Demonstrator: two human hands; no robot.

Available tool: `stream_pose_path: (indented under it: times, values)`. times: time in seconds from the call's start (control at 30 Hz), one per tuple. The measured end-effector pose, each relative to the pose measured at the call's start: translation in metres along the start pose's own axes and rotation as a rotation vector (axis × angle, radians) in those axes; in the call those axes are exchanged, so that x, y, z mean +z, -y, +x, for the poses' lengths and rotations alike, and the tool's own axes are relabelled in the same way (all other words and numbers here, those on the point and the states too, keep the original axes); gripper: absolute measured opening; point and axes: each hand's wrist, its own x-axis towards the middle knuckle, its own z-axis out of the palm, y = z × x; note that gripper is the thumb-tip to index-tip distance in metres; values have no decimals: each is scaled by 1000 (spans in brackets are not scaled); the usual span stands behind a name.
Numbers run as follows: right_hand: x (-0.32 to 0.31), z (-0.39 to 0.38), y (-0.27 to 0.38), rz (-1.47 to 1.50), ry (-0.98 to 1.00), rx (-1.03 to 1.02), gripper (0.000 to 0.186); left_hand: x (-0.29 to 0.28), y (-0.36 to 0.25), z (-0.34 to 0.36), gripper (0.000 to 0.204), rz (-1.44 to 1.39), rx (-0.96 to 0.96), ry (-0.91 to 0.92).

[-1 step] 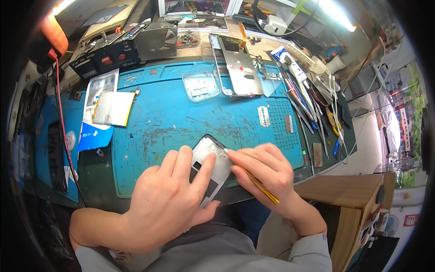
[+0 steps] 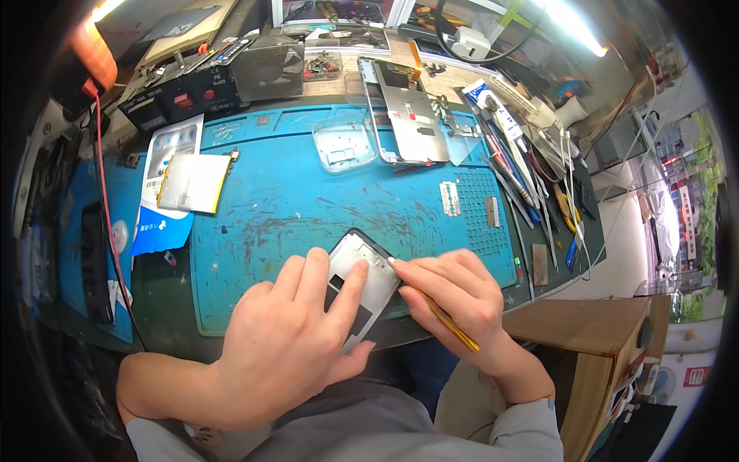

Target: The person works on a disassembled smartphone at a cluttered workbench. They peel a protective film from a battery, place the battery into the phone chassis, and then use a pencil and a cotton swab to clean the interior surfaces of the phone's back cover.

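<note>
Right hand (image 2: 460, 300) and its gold tool (image 2: 445, 317) have slid slightly rightward; otherwise nearly everything sits as it did.

Silver-backed phone-like shell (image 2: 379, 289), dark-rimmed, is at the near edge of the blue mat (image 2: 269, 154), tilted with its far corner toward the mat's middle. Whether it rests or is lifted, can't tell from where I stand.

Left hand (image 2: 289, 339) lies across its left side: index fingertip pressed on the panel, thumb at the near end. Right fingers pinch the tool, close by the shell's right edge; its working tip is hidden.

My judgement: keep that index finger planted near the worked spot, hold the tool low, use short light strokes, and keep the tip clear of the left fingertip.

Farther out: clear dish (image 2: 339, 135), larger opened device (image 2: 416, 131) beside it. Right, perforated blade (image 2: 449, 198); left, white flat pack (image 2: 191, 185).
</note>
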Motion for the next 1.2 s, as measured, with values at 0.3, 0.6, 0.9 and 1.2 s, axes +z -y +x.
stream_pose_path:
  times: [0.3,0.6,0.9,1.2]
  values:
    - [5,12,-1,-25,11,-26,35,-4,-3,-2,82,-44,-49,81]
    - [8,22,-5,-2,3,-46,32,-5,-2,1,79,-49,-40,109]
    - [-23,7,-20,67,127,-16,35,-10,23,-1,74,-25,141,83]
    - [-35,19,-50,237,275,-88,27,-8,52,6,75,-265,225,139]
